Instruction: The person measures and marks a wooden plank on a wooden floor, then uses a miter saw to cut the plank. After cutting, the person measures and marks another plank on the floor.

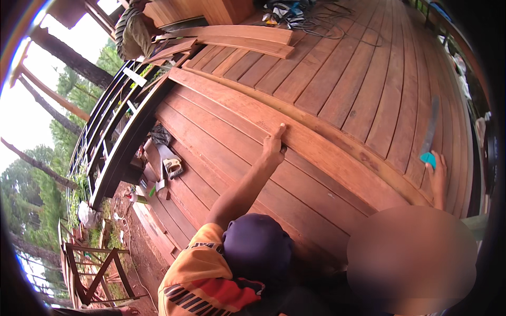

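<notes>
Neither of my hands can be made out in view. In front of me a person in a dark purple cap (pixel 258 245) and orange shirt (pixel 195 266) reaches forward. That person's hand (pixel 273 149) rests on a long reddish-brown wooden board (pixel 311 141), one finger stretched along it. At the right, another hand (pixel 439 176), apparently that of the person whose head is blurred, touches the turquoise handle of a hand saw (pixel 431 131) lying on the deck. A bit of hand (pixel 129 311) shows at the lower left edge; whose it is, I cannot tell.
Wooden deck boards (pixel 363 95) spread on both sides of the long board. A circular saw (pixel 171 164) and a spray can (pixel 138 198) are at the left. Loose planks (pixel 237 36), tangled cables (pixel 321 21) and another person (pixel 134 34) are at the back. A dark railing (pixel 124 142) borders the left.
</notes>
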Tool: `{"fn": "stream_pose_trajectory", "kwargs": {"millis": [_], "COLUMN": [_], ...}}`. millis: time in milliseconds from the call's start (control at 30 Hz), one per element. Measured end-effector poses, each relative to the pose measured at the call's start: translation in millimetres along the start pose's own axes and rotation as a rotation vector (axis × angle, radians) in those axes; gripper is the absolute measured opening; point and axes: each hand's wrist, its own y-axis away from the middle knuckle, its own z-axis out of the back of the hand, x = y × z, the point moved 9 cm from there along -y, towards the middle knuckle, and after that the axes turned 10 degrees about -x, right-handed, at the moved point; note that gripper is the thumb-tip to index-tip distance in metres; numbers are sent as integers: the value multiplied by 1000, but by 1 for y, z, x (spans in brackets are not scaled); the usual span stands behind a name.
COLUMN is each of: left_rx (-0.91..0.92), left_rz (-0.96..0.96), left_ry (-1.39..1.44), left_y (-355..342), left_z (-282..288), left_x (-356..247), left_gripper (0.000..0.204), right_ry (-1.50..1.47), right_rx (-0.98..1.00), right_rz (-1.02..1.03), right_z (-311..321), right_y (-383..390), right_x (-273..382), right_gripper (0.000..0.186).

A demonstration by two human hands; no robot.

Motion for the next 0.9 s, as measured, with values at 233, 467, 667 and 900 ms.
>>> {"fn": "stream_pose_trajectory", "kwargs": {"millis": [233, 467, 667, 900], "left_rx": [403, 256, 120, 373], "left_rz": [11, -734, -449, -916], "left_ry": [-46, -372, -162, -506], "left_y": [-81, -86, -92, -91], "left_z": [6, 37, 23, 7], "left_x": [19, -61, -58, -69], "left_gripper": [46, 58, 50, 66], "right_ry": [40, 273, 295, 332], "right_rx": [-121, -88, -115, -115], "right_rz": [-36, -186, -171, -141], "right_z": [80, 66, 57, 42], "right_y": [128, 201, 190, 165], "right_x": [122, 83, 82, 67], "right_gripper": [78, 100, 99, 91]}}
